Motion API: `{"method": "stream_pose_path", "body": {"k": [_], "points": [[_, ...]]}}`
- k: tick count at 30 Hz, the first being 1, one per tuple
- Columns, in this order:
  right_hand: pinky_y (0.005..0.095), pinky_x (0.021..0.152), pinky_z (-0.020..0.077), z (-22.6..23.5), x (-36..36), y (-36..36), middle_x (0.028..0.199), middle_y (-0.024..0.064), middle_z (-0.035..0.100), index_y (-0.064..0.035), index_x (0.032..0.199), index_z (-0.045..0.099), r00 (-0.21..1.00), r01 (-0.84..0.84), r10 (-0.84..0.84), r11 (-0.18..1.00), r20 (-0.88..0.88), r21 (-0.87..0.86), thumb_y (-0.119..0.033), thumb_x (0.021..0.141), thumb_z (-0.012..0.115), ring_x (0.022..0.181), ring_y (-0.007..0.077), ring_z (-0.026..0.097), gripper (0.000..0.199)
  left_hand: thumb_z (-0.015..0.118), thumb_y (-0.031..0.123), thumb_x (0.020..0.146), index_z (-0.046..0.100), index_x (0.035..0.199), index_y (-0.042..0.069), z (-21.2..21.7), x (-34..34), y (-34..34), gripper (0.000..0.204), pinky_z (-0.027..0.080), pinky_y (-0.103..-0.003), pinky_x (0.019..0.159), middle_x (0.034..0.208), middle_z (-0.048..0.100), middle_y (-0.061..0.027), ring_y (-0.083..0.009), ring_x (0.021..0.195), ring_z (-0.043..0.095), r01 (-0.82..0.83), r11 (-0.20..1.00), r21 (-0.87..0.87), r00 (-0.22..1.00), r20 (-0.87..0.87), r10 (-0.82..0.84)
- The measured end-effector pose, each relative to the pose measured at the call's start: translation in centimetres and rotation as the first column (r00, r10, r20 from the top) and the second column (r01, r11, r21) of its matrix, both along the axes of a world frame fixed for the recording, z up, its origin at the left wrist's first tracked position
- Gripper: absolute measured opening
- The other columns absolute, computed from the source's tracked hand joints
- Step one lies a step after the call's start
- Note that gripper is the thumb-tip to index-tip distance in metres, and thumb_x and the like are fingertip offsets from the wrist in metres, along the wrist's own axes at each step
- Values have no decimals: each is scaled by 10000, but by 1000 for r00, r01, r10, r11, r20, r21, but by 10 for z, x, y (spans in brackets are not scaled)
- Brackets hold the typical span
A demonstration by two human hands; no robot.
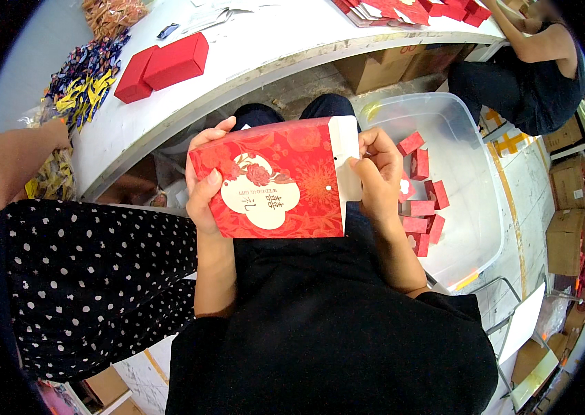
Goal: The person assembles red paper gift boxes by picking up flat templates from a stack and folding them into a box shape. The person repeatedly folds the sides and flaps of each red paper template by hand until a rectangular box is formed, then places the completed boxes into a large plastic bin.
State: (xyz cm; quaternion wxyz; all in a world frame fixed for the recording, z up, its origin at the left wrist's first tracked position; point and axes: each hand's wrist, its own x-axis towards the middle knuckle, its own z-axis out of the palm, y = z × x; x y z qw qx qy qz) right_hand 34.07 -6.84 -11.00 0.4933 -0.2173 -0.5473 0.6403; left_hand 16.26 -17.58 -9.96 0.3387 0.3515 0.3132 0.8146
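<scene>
Head view, looking down at a seated person's lap: at near left stands another person in dotted black clothing (99, 283), and beyond, on a white table (251, 59), sit two red boxes (176, 62) side by side. Right of these, over the lap, the person's left hand (204, 183) is closed on the left end of a red floral carton (313, 207), thumb on the printed front, the other fingers mostly hidden behind. The carton lies across the middle, its pale flap (345, 142) at the right end; whether its body is flat or opened out is unclear. The right hand (377, 173) pinches that flap between thumb and bent forefinger. To work the flap well, the left hand would best keep a light, steady hold, since squeezing could dent the thin-looking card. The right thumb should press close along the crease, evenly from far corner to near, so the flap bends straight and its edges do not tear. Just right of that hand, a clear plastic tub (491, 235) on the floor holds several small red boxes (437, 194).
</scene>
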Motion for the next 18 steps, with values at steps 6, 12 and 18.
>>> {"method": "stream_pose_path", "body": {"k": [6,12,18], "points": [[188,509,282,-9,9,2,626,-57,394,-43,677,463,993,-91,87,995,83,50,-33,776,532,563,23,358,122,560,207,691,413,1155,-52,-1,3,-2,551,442,-391,915,1252,419,-239,-289,1060,529,-5,1000,-9,1000,21,5],[192,482,322,-3,19,9,642,-26,469,-38,801,491,985,-162,161,987,-55,-15,-94,841,510,515,42,400,71,500,283,768,364,1222,2,-9,0,-9,551,332,-458,1001,1314,380,-211,-309,1197,403,21,1000,3,998,-55,-21],[204,673,421,-8,23,5,934,37,596,35,1075,556,921,-389,389,921,19,-13,-145,863,478,830,71,520,289,541,195,696,408,1153,-44,1,16,-8,532,429,-394,924,1253,415,-231,-291,1088,504,-51,999,-3,998,46,51]]}}
